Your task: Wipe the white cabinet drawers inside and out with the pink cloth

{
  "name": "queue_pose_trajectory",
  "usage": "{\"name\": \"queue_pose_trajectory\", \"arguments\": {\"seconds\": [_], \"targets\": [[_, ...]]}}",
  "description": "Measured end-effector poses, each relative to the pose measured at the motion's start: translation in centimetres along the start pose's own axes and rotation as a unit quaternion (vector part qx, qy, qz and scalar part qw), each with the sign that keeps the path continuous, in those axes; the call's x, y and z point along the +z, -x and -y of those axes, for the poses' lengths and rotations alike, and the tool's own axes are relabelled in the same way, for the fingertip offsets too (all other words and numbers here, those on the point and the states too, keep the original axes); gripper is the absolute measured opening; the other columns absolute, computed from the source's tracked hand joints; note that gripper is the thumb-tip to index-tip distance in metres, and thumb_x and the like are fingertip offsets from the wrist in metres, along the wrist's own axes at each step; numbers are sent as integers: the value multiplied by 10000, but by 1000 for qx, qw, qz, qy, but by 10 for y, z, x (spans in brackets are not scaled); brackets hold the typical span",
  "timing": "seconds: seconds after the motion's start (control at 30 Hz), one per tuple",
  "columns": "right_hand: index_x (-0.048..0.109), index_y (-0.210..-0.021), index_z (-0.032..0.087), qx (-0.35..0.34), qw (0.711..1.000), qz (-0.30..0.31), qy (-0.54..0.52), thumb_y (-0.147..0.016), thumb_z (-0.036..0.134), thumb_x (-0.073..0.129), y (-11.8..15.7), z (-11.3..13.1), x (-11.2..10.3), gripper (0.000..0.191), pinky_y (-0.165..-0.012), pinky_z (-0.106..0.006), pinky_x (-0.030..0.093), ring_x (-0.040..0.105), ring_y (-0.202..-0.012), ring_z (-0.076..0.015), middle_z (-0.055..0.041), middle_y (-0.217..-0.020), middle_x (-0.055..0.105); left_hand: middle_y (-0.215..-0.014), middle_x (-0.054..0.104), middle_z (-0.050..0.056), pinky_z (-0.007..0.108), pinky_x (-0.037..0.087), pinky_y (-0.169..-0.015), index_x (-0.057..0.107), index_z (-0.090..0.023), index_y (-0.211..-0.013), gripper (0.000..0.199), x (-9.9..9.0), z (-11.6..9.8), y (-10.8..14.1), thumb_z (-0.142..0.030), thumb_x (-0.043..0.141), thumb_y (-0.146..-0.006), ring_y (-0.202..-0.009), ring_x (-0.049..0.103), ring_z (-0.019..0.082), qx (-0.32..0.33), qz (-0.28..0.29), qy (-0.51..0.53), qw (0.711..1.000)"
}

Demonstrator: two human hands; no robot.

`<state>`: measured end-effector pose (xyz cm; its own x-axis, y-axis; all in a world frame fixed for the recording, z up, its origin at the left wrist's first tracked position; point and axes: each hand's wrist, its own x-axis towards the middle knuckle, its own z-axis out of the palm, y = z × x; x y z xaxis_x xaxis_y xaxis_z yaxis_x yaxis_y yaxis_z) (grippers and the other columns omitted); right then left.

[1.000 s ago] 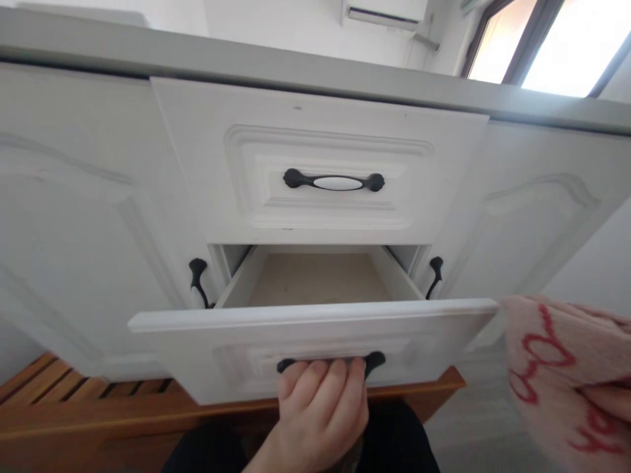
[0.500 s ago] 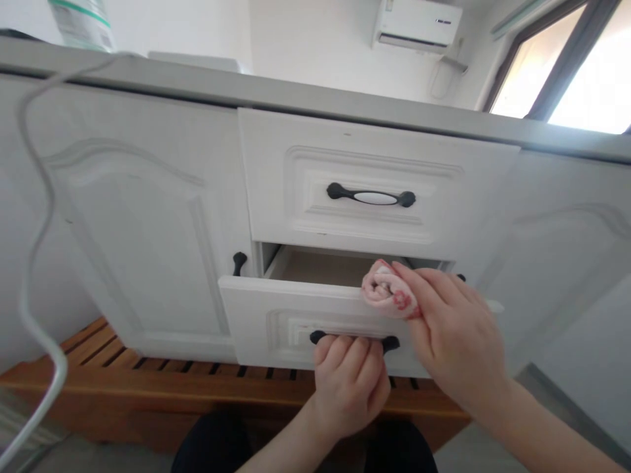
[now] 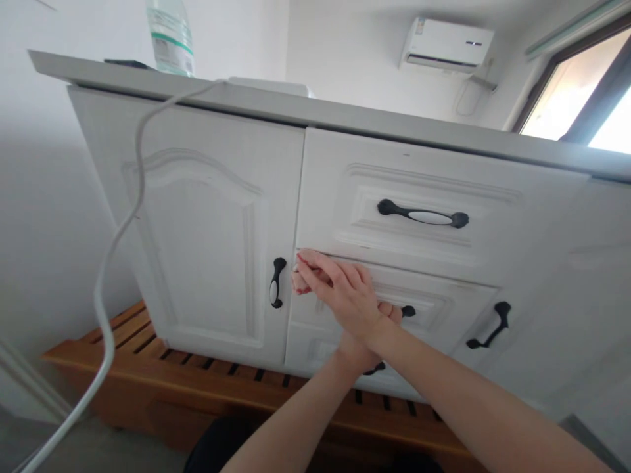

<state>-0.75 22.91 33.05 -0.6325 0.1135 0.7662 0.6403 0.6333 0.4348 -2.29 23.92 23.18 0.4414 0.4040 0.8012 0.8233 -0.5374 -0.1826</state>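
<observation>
My right hand (image 3: 348,292) is closed on a rolled pink and white cloth (image 3: 302,282), pressing it near the upper left corner of the middle drawer (image 3: 444,289). This drawer sits flush in the white cabinet. Crossing beneath, my left hand (image 3: 389,311) is mostly hidden by the right one. Its visible fingers curl at the middle drawer's black handle (image 3: 408,311). Above is the top drawer (image 3: 325,197), with a black and white handle (image 3: 422,214). Below, part of a lower drawer's handle (image 3: 375,369) shows past my wrist.
Cabinet doors flank the drawers, with a left handle (image 3: 277,282) and a right handle (image 3: 489,326). A white cable (image 3: 101,295) hangs from the countertop (image 3: 394,125), where a clear bottle (image 3: 171,43) stands. The cabinet rests on a slatted wooden bench (image 3: 197,381).
The middle drawer, pulled out before, is now shut. My right hand has carried the cloth from the drawer's right side to its left, crossing over my left hand. The view has shifted left.
</observation>
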Motion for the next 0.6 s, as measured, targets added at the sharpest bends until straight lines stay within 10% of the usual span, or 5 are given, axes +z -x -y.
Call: {"name": "queue_pose_trajectory", "arguments": {"seconds": [0.4, 0.6], "targets": [[527, -1360, 233, -111, 991, 8, 74, -1069, 208, 286, -54, 16, 44, 379, -750, -377, 443, 470, -1180, -186, -9, -1348, 599, -1082, 652, 52, 393, 440, -912, 574, -172, -1248, 315, -5, 3, -2, -284, 479, -970, -976, 568, 219, 11, 14, 2, 1000], [555, -1340, 232, -163, 982, 7, 94, -1049, 187, 396, -28, -22, 15, 334, -706, -370, 408, 511, -1097, -167, 25, -1274, 657, -1280, 670, 46, 373, 382, -1079, 567, -214, -1347, 392, -9, 0, 28, -251, 525, -959, -1221, 554, 222, -28, -22, 23, 999]]}}
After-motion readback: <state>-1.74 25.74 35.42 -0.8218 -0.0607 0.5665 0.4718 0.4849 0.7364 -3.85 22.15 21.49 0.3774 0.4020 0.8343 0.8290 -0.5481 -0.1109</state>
